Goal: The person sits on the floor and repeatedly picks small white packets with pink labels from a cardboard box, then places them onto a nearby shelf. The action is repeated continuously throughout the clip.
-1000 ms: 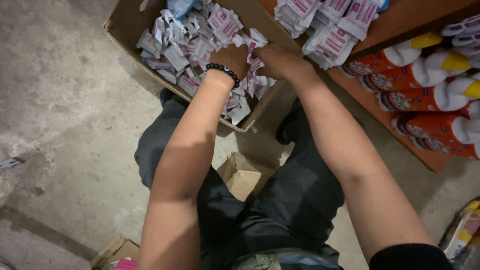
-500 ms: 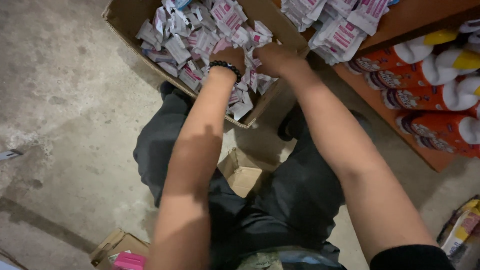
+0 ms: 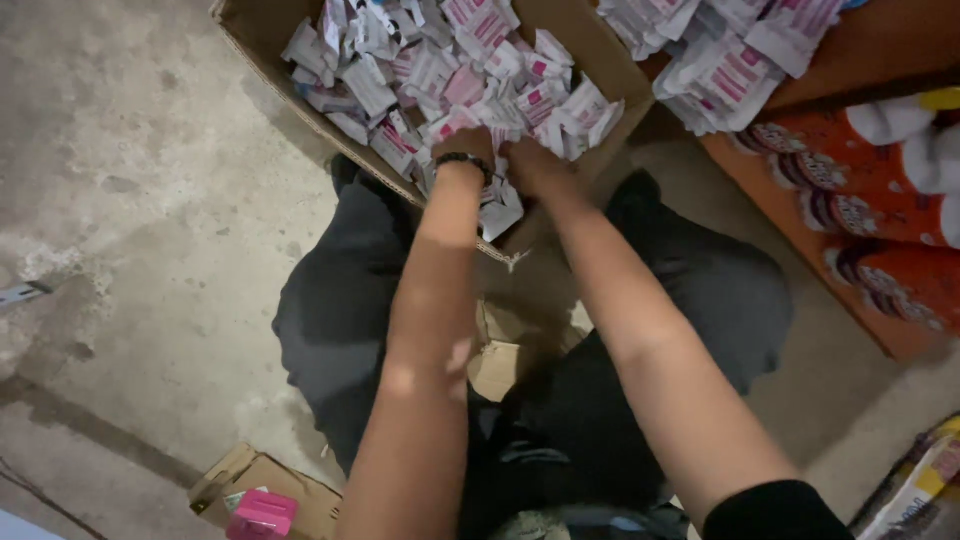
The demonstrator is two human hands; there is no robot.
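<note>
View from the head camera, looking down over the person's own arms and dark-trousered knees. Both hands reach into an open cardboard box [image 3: 262, 38] that stands on the concrete floor [image 3: 130, 250] just in front of the knees. The box is filled with a loose heap of small white-and-pink packets [image 3: 450, 60]. The left hand [image 3: 462, 145], with a dark bead bracelet [image 3: 465, 160] at the wrist, is sunk among the packets at the near edge of the heap; its fingers are hidden by the packets, so whether they are spread or closed on anything cannot be told. The right hand [image 3: 535, 165] lies just beside it, likewise buried to the knuckles, and its grip cannot be told either. A few packets hang over the box's near wall between the two wrists. To the right, a wooden shelf [image 3: 880, 50] carries a second pile of similar packets [image 3: 720, 55], and below it stand orange packages [image 3: 870, 215] in a row. Near the lower edge, a smaller cardboard box [image 3: 300, 490] with a pink object [image 3: 262, 515] in it sits beside the left knee
</note>
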